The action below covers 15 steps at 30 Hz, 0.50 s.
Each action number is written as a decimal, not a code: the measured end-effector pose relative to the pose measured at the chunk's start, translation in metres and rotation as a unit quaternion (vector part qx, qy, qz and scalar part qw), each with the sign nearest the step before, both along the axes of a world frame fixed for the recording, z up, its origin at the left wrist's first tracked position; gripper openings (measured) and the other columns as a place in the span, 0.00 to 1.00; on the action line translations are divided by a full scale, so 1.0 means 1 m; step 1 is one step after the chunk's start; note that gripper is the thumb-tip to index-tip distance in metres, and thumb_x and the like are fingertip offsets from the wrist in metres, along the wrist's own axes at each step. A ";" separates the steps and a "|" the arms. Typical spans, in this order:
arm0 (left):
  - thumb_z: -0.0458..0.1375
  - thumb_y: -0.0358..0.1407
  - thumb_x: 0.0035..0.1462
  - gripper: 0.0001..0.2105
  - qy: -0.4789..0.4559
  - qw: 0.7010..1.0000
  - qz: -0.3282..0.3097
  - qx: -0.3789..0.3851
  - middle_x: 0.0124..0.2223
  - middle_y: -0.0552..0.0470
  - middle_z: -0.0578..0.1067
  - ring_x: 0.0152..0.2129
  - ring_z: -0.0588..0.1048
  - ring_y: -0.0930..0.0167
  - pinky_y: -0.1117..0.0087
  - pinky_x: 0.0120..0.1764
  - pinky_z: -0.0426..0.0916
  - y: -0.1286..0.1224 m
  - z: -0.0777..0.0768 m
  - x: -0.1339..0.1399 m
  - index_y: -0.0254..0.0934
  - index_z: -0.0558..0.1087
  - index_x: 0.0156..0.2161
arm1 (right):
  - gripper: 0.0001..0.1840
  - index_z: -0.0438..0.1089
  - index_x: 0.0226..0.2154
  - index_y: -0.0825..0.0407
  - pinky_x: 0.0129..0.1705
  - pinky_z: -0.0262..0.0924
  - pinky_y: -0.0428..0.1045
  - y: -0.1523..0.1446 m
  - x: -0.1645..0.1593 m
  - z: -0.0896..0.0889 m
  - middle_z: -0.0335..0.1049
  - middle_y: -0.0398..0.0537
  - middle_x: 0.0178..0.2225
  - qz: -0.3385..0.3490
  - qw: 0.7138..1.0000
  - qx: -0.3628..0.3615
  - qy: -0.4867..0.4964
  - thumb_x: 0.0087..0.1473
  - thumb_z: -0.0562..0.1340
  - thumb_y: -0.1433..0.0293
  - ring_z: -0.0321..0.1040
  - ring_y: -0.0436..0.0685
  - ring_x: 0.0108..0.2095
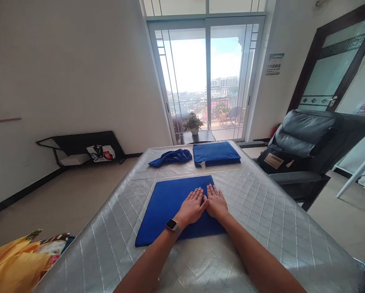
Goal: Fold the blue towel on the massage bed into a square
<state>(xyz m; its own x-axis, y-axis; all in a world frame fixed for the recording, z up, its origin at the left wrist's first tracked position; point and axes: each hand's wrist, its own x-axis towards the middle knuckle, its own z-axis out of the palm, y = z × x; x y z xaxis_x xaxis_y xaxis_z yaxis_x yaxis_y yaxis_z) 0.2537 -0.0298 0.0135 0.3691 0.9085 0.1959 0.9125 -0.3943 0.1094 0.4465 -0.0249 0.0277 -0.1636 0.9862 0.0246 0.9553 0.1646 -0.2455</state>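
Note:
A flat blue towel (167,207) lies spread in a rectangle on the silver quilted mattress (249,203). Both palms press down on its right part, side by side. My left hand (193,206), below a wrist with a smartwatch, rests flat with fingers stretched out. Beside it my right hand (216,201) lies flat near the towel's right edge, its thumb touching the left hand. Farther back sits a neat stack of folded blue towels (216,152) with a white tag in front. To its left is a crumpled blue towel (172,157).
A black reclining chair (304,142) with a dark bag stands right of the mattress. A potted plant (194,122) is on a small table before the sliding glass door (207,81). A black rack (84,142) is by the left wall; yellow fabric (17,260) lies at lower left.

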 end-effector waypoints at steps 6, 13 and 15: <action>0.28 0.51 0.70 0.35 -0.013 0.998 -0.047 -0.032 0.72 0.40 0.54 0.69 0.50 0.64 0.57 0.68 0.49 0.008 0.008 0.079 0.30 0.51 0.71 | 0.36 0.42 0.71 0.59 0.71 0.29 0.58 -0.001 0.005 -0.003 0.32 0.51 0.73 0.033 0.999 -0.005 -0.026 0.64 0.46 0.66 0.30 0.60 0.72; 0.31 0.54 0.69 0.36 0.031 0.996 0.070 -0.039 0.72 0.40 0.52 0.69 0.50 0.62 0.55 0.68 0.47 0.003 0.002 0.000 0.30 0.54 0.70 | 0.36 0.45 0.70 0.62 0.70 0.27 0.58 -0.001 0.000 0.000 0.38 0.53 0.72 0.000 1.000 0.004 0.023 0.67 0.40 0.60 0.32 0.58 0.72; 0.31 0.55 0.69 0.37 0.046 0.991 0.112 -0.048 0.72 0.39 0.51 0.69 0.50 0.61 0.55 0.68 0.47 -0.002 0.000 -0.037 0.29 0.53 0.70 | 0.36 0.44 0.71 0.62 0.70 0.26 0.58 -0.001 -0.001 0.000 0.37 0.52 0.73 -0.002 1.000 0.002 0.025 0.67 0.40 0.60 0.32 0.58 0.72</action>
